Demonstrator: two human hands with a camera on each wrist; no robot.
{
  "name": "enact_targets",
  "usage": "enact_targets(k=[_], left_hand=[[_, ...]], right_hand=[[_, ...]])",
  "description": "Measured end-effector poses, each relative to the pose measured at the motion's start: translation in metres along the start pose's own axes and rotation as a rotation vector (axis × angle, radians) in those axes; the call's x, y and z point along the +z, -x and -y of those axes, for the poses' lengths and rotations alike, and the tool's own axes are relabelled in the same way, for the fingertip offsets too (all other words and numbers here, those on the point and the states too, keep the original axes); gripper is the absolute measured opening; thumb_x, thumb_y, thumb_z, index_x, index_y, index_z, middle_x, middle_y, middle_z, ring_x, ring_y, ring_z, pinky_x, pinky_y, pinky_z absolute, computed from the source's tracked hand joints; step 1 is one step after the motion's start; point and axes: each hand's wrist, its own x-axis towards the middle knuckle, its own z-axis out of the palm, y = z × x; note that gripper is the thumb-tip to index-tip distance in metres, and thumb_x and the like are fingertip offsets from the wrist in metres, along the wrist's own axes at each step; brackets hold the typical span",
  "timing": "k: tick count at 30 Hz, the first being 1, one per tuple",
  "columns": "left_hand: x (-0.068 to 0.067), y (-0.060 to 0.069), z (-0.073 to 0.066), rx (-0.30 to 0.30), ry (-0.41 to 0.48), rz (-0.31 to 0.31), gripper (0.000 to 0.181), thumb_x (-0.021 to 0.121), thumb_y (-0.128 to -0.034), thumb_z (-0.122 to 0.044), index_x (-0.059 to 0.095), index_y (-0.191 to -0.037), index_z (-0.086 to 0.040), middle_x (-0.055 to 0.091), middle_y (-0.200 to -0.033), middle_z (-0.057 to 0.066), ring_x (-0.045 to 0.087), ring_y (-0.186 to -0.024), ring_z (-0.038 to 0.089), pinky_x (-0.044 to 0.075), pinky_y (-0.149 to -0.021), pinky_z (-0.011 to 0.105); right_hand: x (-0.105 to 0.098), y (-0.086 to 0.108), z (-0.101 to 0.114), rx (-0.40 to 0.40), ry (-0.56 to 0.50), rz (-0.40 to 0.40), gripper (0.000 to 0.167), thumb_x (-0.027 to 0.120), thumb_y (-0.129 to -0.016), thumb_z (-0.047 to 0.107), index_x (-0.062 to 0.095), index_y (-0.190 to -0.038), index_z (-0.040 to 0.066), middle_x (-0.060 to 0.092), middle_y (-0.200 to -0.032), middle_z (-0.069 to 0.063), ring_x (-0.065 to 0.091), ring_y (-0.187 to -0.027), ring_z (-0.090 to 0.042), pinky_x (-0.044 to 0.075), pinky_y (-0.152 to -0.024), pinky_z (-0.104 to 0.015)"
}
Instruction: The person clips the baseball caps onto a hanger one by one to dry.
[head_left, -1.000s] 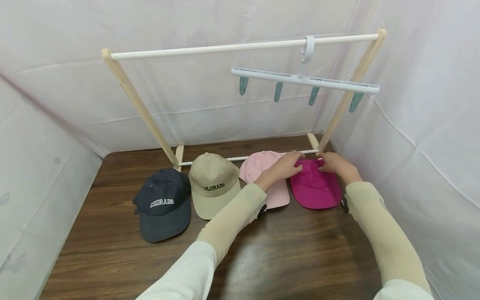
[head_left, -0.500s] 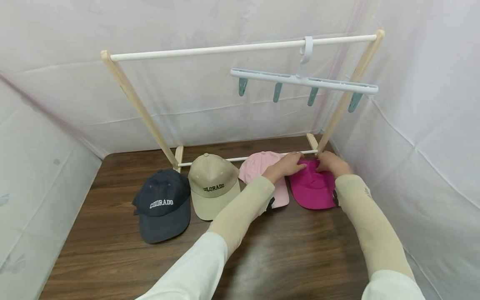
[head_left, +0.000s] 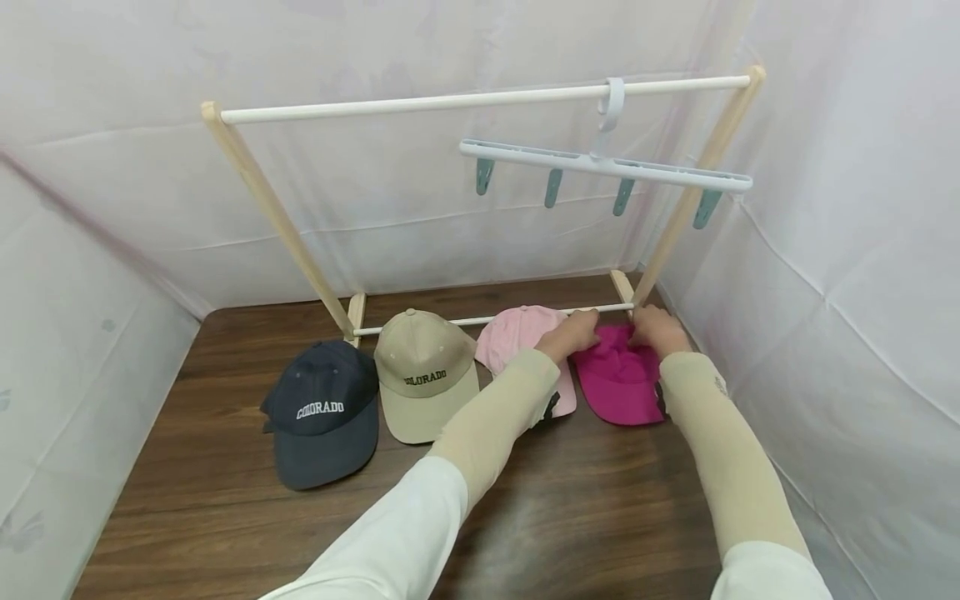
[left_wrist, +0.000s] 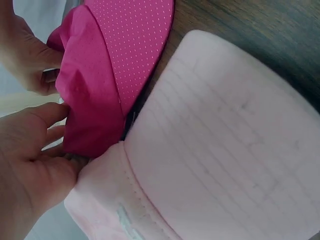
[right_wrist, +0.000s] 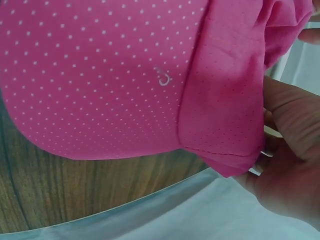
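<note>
The magenta cap (head_left: 621, 387) lies at the right of the row, its brim towards the person. At its back left edge, the left hand (head_left: 572, 333) pinches the crown fabric; the left wrist view shows the thumb and fingers of that hand (left_wrist: 37, 160) on the magenta cloth (left_wrist: 87, 100). The right hand (head_left: 660, 329) grips the back right side of the crown, and in the right wrist view its fingers curl behind the cap from this hand (right_wrist: 295, 150). Under the left forearm lies a pink cap (head_left: 517, 333), partly hidden.
A beige cap (head_left: 423, 367) and a navy cap (head_left: 322, 408) lie to the left on the wooden table (head_left: 225, 517). Behind stands a rack with a white top bar (head_left: 420, 105), from which a pale hanger (head_left: 555, 157) with several green clips hangs at the right.
The left hand has shifted slightly left and down, and the right arm has swung inwards. The magenta cap's crown has bunched up between the hands, and the cap has moved slightly.
</note>
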Motion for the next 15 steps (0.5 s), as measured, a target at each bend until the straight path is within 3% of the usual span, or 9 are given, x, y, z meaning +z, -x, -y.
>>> enact_targets(k=[2,3,9,15], left_hand=[[0.0,0.001,-0.001,0.012,0.011,0.008,0.029,0.069,-0.0968,-0.02,0.064,-0.121,-0.005,0.071,-0.111,0.006,0.065,-0.099,0.014,0.052,-0.086,0.023],[-0.008,0.011,-0.008,-0.001,0.012,0.028,0.032,0.068,-0.0983,-0.018,0.063,-0.126,-0.003,0.07,-0.118,0.008,0.065,-0.105,0.015,0.052,-0.09,0.024],[-0.016,0.025,-0.014,-0.008,0.019,0.0,0.029,0.065,-0.1003,-0.016,0.067,-0.126,-0.002,0.071,-0.121,0.008,0.065,-0.106,0.015,0.052,-0.088,0.022],[-0.014,0.03,-0.01,0.004,0.078,-0.029,0.022,0.062,-0.0999,-0.011,0.071,-0.118,-0.003,0.073,-0.113,0.007,0.065,-0.099,0.016,0.052,-0.083,0.022]], right_hand=[[0.002,0.001,-0.004,0.005,-0.005,0.004,0.048,0.079,-0.087,0.015,0.057,-0.123,-0.008,0.063,-0.114,-0.032,0.062,-0.108,-0.048,0.05,-0.093,-0.06],[0.002,0.002,-0.006,0.006,-0.012,0.008,0.05,0.078,-0.088,0.015,0.055,-0.125,-0.009,0.063,-0.113,-0.032,0.062,-0.107,-0.047,0.05,-0.093,-0.059],[0.001,0.004,-0.01,-0.071,0.002,0.018,0.018,0.069,-0.094,0.012,0.063,-0.101,-0.003,0.066,-0.092,-0.019,0.059,-0.082,-0.03,0.052,-0.079,-0.05],[0.009,0.002,-0.018,-0.118,-0.051,-0.071,0.015,0.062,-0.098,0.01,0.061,-0.102,-0.005,0.067,-0.09,-0.019,0.06,-0.083,-0.032,0.051,-0.079,-0.051]])
